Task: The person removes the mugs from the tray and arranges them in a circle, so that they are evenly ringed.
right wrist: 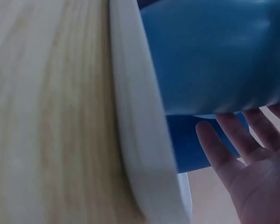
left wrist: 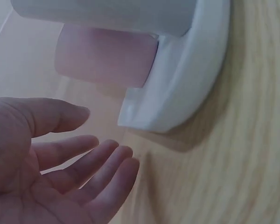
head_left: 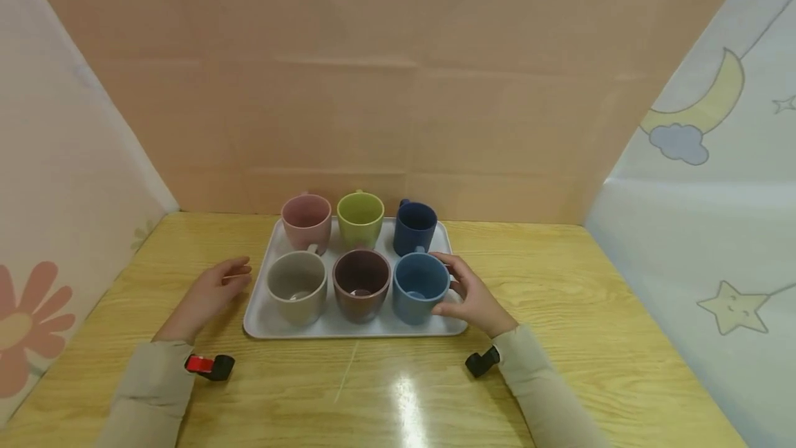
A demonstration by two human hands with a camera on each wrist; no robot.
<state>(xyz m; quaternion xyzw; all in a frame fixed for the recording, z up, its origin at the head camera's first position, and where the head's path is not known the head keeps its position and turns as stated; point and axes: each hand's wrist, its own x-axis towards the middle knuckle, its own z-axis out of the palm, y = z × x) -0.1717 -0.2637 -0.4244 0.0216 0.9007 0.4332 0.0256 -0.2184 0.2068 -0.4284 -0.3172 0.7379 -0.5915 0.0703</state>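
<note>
A white tray (head_left: 367,329) on the table bears several mugs in two rows. The front row has a grey-beige mug (head_left: 297,289), a brown mug (head_left: 361,296) and a light blue mug (head_left: 415,296). Pink (head_left: 307,220), lime green (head_left: 361,223) and dark blue (head_left: 413,230) mugs stand behind. My right hand (head_left: 474,299) is at the light blue mug's right side, thumb toward its front and fingers toward its back; the right wrist view shows the fingers fairly straight, tips right at its wall. Beside the tray's left edge, my left hand (head_left: 214,292) holds nothing, its fingers loosely bent.
The wooden table (head_left: 286,393) extends on both sides of the tray and in front of it. A plain peach-coloured backdrop (head_left: 398,88) rises behind. Printed panels flank the table, with a flower (head_left: 19,327) on the left and a moon (head_left: 721,99) on the right.
</note>
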